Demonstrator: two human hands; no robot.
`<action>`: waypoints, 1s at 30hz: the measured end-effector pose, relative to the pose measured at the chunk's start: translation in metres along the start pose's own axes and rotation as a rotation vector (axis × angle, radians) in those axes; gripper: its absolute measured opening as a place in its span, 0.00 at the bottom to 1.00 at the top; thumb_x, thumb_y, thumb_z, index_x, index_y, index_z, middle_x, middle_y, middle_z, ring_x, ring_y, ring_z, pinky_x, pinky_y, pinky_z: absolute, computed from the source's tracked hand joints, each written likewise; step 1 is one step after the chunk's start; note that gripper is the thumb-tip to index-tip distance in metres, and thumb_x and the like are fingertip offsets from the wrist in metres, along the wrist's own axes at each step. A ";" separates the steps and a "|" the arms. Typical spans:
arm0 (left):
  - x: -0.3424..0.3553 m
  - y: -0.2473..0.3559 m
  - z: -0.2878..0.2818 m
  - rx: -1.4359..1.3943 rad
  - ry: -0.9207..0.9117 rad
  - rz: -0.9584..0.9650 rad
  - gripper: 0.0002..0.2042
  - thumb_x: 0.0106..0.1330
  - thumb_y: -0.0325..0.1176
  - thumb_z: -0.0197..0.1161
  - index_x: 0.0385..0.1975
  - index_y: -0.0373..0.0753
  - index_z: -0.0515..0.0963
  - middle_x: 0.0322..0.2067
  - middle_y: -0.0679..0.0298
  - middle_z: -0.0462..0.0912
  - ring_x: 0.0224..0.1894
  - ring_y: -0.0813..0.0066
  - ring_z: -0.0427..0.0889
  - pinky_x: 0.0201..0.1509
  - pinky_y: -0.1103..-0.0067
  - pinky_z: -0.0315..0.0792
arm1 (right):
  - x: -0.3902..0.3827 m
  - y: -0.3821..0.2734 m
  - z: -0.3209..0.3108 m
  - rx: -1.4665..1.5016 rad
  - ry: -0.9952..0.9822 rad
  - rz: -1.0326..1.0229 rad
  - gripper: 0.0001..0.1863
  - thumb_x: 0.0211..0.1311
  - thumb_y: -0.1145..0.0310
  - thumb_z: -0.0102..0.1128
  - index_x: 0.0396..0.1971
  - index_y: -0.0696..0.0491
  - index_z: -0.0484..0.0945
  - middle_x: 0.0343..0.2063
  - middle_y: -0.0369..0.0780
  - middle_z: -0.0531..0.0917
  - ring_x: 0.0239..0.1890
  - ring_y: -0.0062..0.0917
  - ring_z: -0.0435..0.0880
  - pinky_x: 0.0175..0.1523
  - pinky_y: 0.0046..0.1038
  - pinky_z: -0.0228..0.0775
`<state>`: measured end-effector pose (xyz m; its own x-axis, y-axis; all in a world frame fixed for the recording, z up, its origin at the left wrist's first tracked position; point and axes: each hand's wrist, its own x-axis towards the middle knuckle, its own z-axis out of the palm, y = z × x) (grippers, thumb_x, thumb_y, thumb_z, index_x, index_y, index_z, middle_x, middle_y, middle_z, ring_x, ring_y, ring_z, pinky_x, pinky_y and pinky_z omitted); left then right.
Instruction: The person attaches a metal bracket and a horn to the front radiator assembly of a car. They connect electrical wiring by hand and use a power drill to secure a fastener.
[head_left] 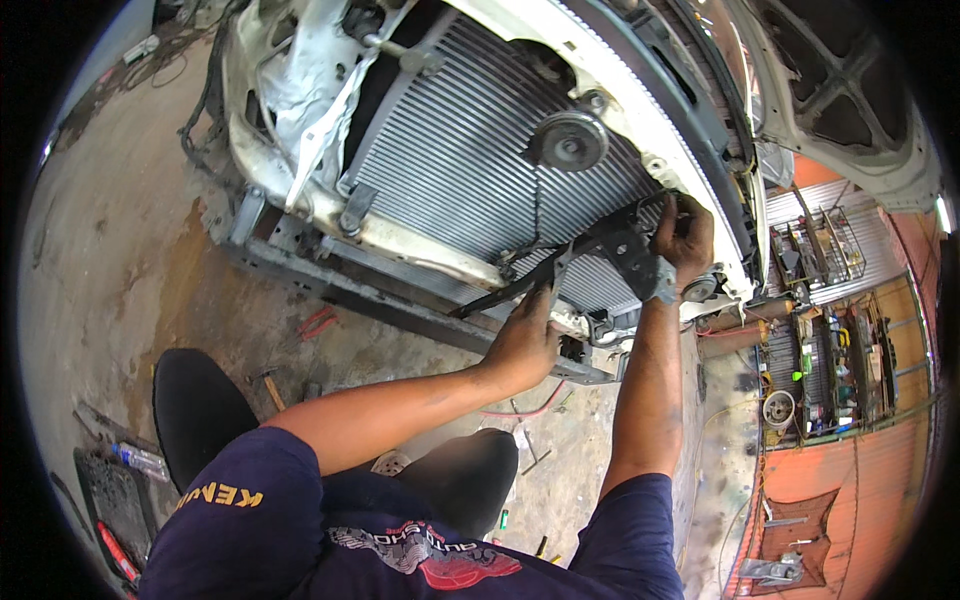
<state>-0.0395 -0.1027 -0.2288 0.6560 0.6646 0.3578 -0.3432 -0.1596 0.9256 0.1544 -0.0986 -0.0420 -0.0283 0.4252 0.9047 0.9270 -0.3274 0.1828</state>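
A long black metal bracket (622, 243) lies slantwise before the car's finned radiator (450, 140), its thin lower end reaching down to the left. My right hand (686, 240) grips the bracket's upper end, thumb and fingers closed round it beside the white front panel. Lower down, my left hand (524, 342) pinches the bracket's narrower part; its fingertips are partly hidden behind it. A round grey horn (571, 141) sits above the bracket, in front of the fins. Below the radiator, a dark bumper beam (370, 308) crosses close to my left wrist.
The raised hood (850, 85) hangs at the upper right. Shelves of parts (835, 370) stand along the orange wall. On the concrete floor lie a hammer (273, 391), red-handled pliers (318, 323), a T-shaped tool (530, 450) and a plastic bottle (140, 460).
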 end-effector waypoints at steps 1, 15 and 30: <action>-0.002 0.003 0.000 0.014 -0.006 -0.019 0.30 0.74 0.25 0.57 0.74 0.20 0.59 0.71 0.26 0.65 0.75 0.32 0.65 0.80 0.59 0.60 | -0.002 0.001 0.001 0.046 0.023 0.011 0.09 0.67 0.68 0.75 0.43 0.54 0.88 0.35 0.40 0.89 0.29 0.24 0.87 0.37 0.28 0.79; -0.004 0.011 -0.001 0.041 -0.048 -0.081 0.28 0.76 0.28 0.58 0.72 0.20 0.62 0.66 0.26 0.71 0.71 0.31 0.70 0.77 0.57 0.64 | -0.003 0.002 0.000 0.114 0.057 0.052 0.10 0.60 0.77 0.74 0.42 0.54 0.87 0.37 0.44 0.89 0.37 0.33 0.91 0.42 0.31 0.83; -0.004 0.019 -0.005 0.029 -0.031 -0.085 0.26 0.75 0.27 0.58 0.69 0.18 0.65 0.67 0.27 0.71 0.73 0.33 0.69 0.78 0.58 0.62 | 0.000 0.007 -0.001 0.052 0.073 -0.042 0.08 0.64 0.73 0.77 0.40 0.55 0.88 0.32 0.39 0.86 0.27 0.20 0.84 0.33 0.23 0.76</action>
<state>-0.0517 -0.1049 -0.2127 0.7029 0.6536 0.2808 -0.2661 -0.1245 0.9559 0.1607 -0.1015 -0.0407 -0.0928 0.3742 0.9227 0.9425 -0.2657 0.2025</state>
